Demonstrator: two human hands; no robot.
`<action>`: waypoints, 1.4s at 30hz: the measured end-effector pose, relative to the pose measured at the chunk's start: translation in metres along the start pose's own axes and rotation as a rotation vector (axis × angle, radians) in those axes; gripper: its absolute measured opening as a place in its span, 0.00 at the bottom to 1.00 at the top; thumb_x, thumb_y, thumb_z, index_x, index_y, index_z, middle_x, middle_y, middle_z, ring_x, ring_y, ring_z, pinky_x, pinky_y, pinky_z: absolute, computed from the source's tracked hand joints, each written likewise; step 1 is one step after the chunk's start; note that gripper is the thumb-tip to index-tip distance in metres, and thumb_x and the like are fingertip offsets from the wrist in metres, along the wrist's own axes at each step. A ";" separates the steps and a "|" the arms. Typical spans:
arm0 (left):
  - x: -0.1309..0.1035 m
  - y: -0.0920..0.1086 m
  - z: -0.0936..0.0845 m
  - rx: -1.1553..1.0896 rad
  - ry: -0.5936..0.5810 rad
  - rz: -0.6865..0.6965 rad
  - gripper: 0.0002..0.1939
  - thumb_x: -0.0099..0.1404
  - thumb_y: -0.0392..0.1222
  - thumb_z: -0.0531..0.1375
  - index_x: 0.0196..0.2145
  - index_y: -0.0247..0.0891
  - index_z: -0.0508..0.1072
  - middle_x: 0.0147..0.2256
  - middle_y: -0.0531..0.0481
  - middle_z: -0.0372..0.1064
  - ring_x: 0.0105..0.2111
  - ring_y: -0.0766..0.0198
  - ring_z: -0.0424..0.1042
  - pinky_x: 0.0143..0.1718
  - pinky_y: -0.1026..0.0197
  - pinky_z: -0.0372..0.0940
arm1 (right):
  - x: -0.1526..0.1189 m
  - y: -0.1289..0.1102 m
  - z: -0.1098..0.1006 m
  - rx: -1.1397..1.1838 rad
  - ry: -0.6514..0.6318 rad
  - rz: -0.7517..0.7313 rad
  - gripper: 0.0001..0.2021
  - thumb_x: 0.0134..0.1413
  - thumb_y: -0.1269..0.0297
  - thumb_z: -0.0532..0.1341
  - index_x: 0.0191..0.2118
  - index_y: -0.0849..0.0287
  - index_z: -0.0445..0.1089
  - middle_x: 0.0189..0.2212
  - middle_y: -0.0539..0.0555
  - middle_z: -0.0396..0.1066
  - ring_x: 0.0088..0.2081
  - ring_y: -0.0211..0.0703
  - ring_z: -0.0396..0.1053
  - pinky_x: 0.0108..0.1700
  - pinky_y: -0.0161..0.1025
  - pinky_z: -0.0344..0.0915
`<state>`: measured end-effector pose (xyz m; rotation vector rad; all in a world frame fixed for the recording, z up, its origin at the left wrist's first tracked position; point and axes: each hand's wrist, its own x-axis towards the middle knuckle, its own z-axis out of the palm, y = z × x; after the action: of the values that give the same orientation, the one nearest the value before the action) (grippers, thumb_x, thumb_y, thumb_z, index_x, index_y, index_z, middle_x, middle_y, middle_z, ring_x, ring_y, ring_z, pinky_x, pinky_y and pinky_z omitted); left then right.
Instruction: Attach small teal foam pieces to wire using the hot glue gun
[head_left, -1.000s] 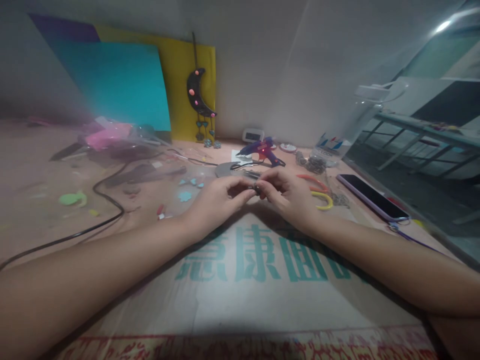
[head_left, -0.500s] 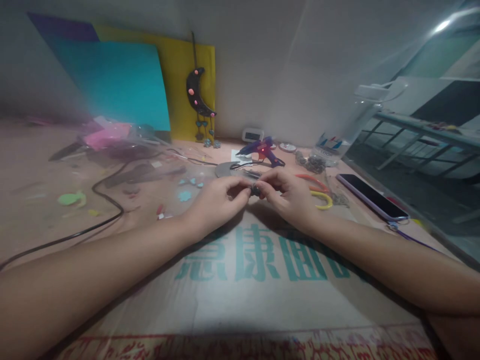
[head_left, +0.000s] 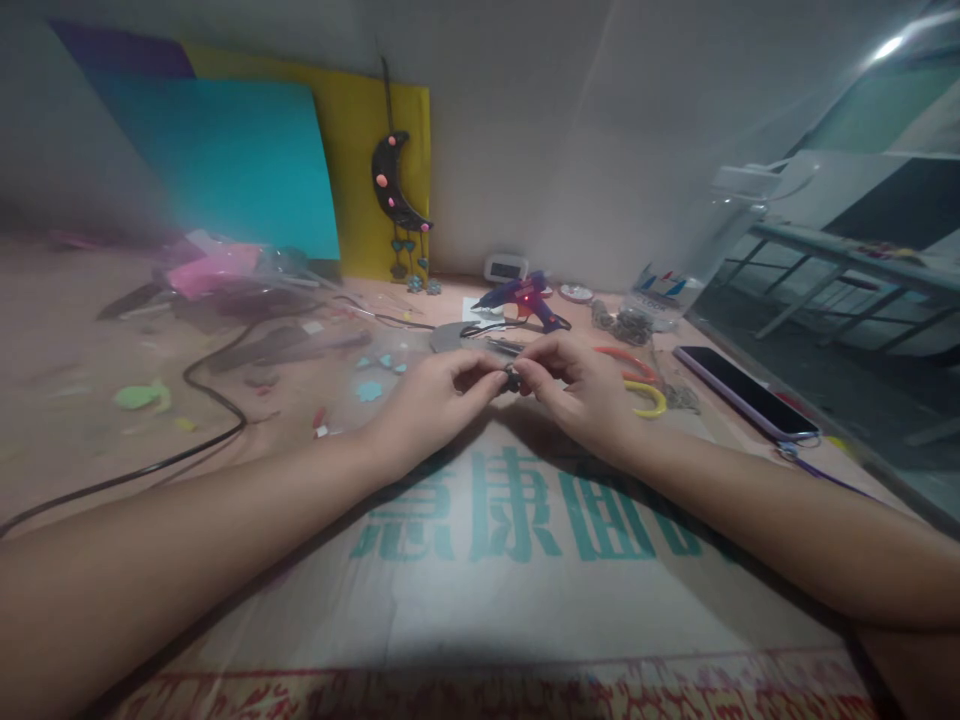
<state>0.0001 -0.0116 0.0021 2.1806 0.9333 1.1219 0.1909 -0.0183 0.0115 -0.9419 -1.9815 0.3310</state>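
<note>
A small dark piece is pinched between the fingertips of both hands, above the printed cardboard sheet. My left hand grips its left side with thumb and forefinger. On its right side, the thumb and forefinger of my right hand close on it. The fingers cover much of the piece, so its exact shape cannot be made out. Just behind the hands are a grey disc and a blue glue gun with a red light. Orange and yellow handles lie beside my right hand.
A black cable curves across the left side, near pale blue flower pieces and a pink bag. A phone and a large clear bottle stand to the right. A dark crescent ornament hangs behind.
Both hands have shifted very slightly around the small dark piece, which is still between their fingertips. The other things look unchanged.
</note>
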 end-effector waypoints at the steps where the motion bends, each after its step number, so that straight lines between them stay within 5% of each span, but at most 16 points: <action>1: 0.000 0.000 0.000 0.006 0.008 -0.009 0.10 0.68 0.41 0.56 0.37 0.39 0.78 0.33 0.53 0.77 0.32 0.65 0.73 0.39 0.64 0.66 | 0.000 0.000 0.000 -0.001 -0.001 0.004 0.07 0.62 0.62 0.59 0.34 0.58 0.65 0.27 0.50 0.70 0.28 0.36 0.69 0.29 0.33 0.64; 21: 0.000 0.004 -0.001 0.014 0.089 -0.047 0.08 0.67 0.41 0.57 0.35 0.37 0.75 0.33 0.51 0.76 0.33 0.65 0.73 0.39 0.63 0.67 | -0.003 -0.003 0.001 -0.035 -0.068 0.018 0.03 0.62 0.66 0.57 0.37 0.58 0.66 0.26 0.49 0.72 0.26 0.35 0.69 0.28 0.33 0.63; 42: -0.002 0.002 0.000 0.017 0.107 0.009 0.08 0.67 0.41 0.58 0.37 0.38 0.76 0.35 0.51 0.77 0.34 0.65 0.73 0.40 0.63 0.68 | -0.004 -0.002 0.005 0.222 -0.062 0.184 0.08 0.61 0.61 0.59 0.37 0.56 0.59 0.23 0.45 0.69 0.21 0.33 0.67 0.22 0.30 0.60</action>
<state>0.0000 -0.0142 0.0027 2.1581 0.9825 1.2498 0.1875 -0.0218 0.0073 -0.9806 -1.8714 0.6767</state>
